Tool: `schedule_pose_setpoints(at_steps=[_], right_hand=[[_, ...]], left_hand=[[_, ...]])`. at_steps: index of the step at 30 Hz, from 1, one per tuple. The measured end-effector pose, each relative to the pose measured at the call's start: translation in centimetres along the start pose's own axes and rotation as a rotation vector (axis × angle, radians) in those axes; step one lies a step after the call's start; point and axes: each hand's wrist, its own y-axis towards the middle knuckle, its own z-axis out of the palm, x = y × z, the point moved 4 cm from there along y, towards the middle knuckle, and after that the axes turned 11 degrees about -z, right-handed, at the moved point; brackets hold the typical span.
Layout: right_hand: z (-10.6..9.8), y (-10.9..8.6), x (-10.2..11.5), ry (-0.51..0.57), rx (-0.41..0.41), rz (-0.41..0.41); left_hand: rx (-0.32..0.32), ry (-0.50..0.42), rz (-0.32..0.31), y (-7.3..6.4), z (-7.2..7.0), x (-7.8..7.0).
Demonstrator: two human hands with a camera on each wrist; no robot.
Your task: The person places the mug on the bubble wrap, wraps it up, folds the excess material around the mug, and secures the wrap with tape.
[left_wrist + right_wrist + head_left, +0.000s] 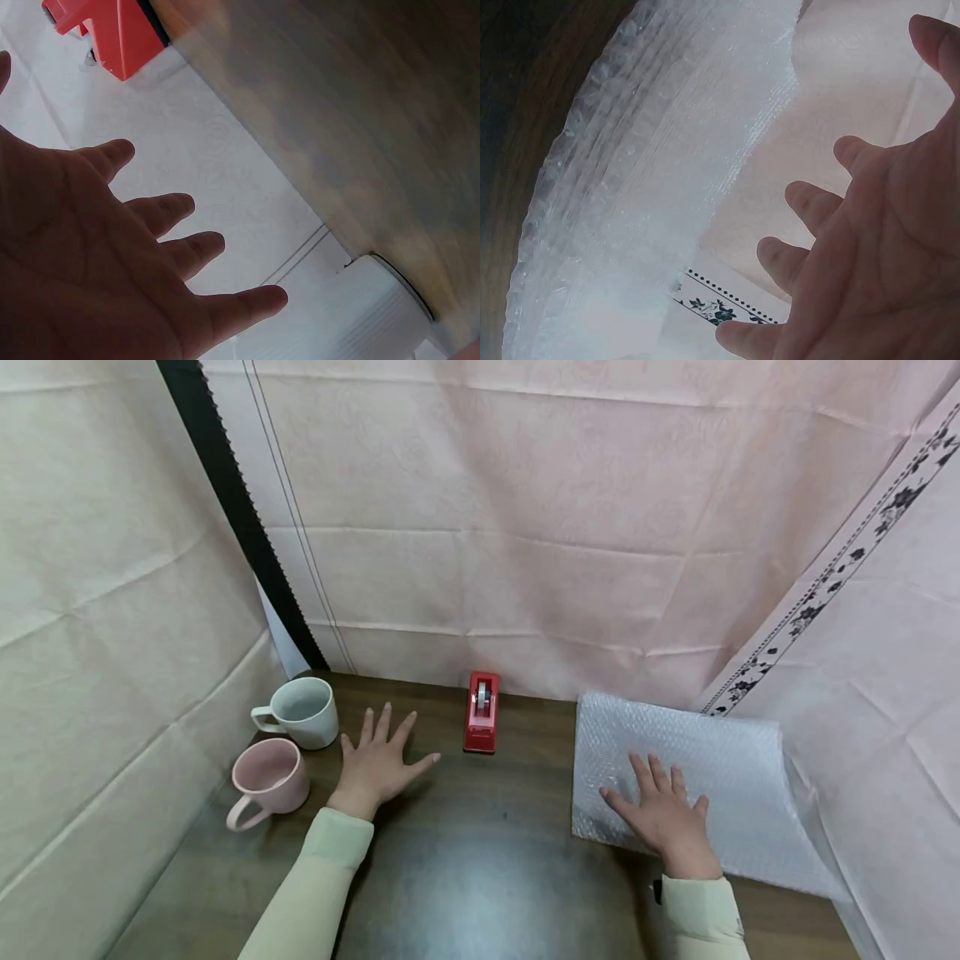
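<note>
My left hand [372, 770] is spread flat above the table, just right of two mugs, holding nothing. The pale blue-grey mug [306, 713] stands farther back, and the pink mug [272, 777] sits in front of it; both handles point left. My right hand [666, 818], fingers also spread, hovers over a stack of bubble wrap sheets [720, 752]. The right wrist view shows a gap between that palm and the layered bubble wrap [652, 135]. Between the hands, near the table's back edge, stands a red tape dispenser [481, 714] with a roll of tape in it.
The dark wooden table [465, 860] is backed by a pale cloth curtain [525, 527], with more cloth hanging at the left and right sides. The bubble wrap reaches to the table's right edge.
</note>
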Motion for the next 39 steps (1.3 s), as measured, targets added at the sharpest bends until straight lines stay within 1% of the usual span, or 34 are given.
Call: schedule_pose_setpoints(at_steps=[4, 9, 12, 15, 19, 21, 24, 27, 30, 33, 36, 39], right_hand=[[0.0, -0.3, -0.2, -0.008, -0.007, 0.002], [-0.3, -0.4, -0.3, -0.010, -0.030, -0.003], [-0.4, -0.4, -0.2, -0.016, -0.027, 0.000], [-0.5, -0.5, -0.1, -0.020, -0.032, 0.001], [-0.7, -0.5, 0.1, -0.024, -0.038, -0.002], [-0.8, -0.6, 0.2, -0.027, -0.040, -0.005], [-0.9, -0.6, 0.2, -0.034, -0.043, -0.012], [-0.9, -0.4, 0.3, -0.030, -0.041, -0.018], [-0.9, -0.2, 0.5, -0.036, -0.045, -0.029], [-0.8, 0.0, 0.6, -0.043, -0.059, -0.049], [-0.8, 0.0, 0.8, -0.050, -0.074, -0.069], [-0.9, -0.2, 1.0, -0.051, -0.082, -0.079]], left_hand=[[0.002, 0.000, 0.021, -0.1, 0.1, -0.7], [-0.038, 0.000, 0.064, -0.6, -0.6, -2.3], [-0.064, 0.006, 0.101, -1.4, -1.1, -3.5], [-0.116, 0.008, 0.163, -2.4, -1.5, -5.3], [-0.193, 0.011, 0.279, -4.1, -1.8, -8.3], [-0.213, 0.003, 0.329, -4.8, -1.7, -9.7], [-0.214, -0.010, 0.379, -5.6, -1.2, -11.7], [-0.182, -0.016, 0.412, -6.0, -0.4, -13.4], [-0.115, -0.045, 0.433, -6.2, 0.3, -15.1], [-0.005, -0.098, 0.418, -6.4, 1.3, -16.9], [0.125, -0.159, 0.373, -6.4, 2.9, -18.8], [0.230, -0.225, 0.330, -6.5, 4.7, -20.3]])
